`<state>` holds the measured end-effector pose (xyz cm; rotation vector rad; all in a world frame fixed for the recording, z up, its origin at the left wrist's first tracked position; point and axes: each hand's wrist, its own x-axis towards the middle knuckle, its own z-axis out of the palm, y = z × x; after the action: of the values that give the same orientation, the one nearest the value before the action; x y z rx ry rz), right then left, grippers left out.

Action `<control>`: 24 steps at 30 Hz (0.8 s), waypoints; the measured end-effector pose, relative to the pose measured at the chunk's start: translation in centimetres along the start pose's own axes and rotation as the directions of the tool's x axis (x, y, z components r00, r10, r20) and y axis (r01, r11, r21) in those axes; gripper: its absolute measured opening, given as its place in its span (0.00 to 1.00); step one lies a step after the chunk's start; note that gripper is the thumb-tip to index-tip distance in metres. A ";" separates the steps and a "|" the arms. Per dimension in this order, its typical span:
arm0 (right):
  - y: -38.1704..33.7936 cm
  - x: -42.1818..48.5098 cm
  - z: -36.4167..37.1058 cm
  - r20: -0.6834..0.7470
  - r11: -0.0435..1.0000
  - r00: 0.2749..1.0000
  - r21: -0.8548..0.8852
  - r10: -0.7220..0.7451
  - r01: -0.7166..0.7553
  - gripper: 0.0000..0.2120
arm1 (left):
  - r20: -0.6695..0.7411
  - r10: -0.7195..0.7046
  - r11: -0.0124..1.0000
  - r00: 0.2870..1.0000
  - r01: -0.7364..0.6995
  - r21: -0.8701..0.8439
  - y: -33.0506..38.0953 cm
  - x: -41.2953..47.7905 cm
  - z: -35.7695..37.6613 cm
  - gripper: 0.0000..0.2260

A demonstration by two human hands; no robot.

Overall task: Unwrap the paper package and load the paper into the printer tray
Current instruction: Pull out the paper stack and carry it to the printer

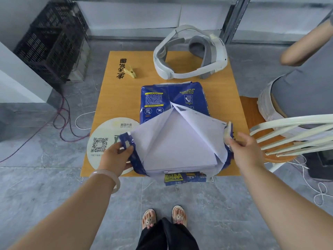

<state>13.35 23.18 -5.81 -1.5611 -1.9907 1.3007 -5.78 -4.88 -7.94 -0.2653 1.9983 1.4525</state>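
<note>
A ream of white paper lies on a small wooden table, still partly inside its blue wrapper. The wrapper's near end is torn open, its white inner flaps spread left and right in a V over the stack. My left hand pinches the left flap's blue edge. The right flap's crumpled edge is held by my right hand. A torn blue and yellow strip of wrapper hangs at the table's near edge. No printer or tray is in view.
A white headset and a yellow clip lie at the table's far side, a round QR-code sticker at its near left. A wooden chair with white rails and a seated person are right. Black crates and cables stand left.
</note>
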 end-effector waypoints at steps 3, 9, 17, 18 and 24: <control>-0.1 -0.7 0.7 0.013 0.994 0.996 -0.065 -0.089 0.089 0.32 | -0.042 0.173 0.977 0.984 -0.166 0.136 0.7 -1.3 1.2 0.26; -2.4 -3.7 0.4 0.216 0.386 0.536 -0.485 -0.816 0.785 0.27 | 0.235 0.868 0.147 0.437 -0.678 0.720 3.4 -5.6 3.1 0.28; -0.7 -6.7 2.5 0.650 0.139 0.474 -0.497 -0.594 0.857 0.26 | 0.674 0.574 -0.150 0.466 -0.749 0.645 2.2 -7.5 5.1 0.16; -0.4 -6.5 2.5 0.648 0.182 0.523 -0.519 -0.554 0.835 0.26 | 0.665 0.564 -0.164 0.489 -0.724 0.670 2.1 -7.1 4.8 0.16; 0.8 -4.7 2.1 0.680 0.247 0.586 -0.535 -0.441 0.808 0.29 | 0.605 0.507 -0.320 0.614 -0.518 0.793 2.5 -4.9 2.9 0.22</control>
<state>14.12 18.08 -6.26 -0.3626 -3.2904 0.2566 -2.24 -2.35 -3.56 1.5486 2.6883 -0.1721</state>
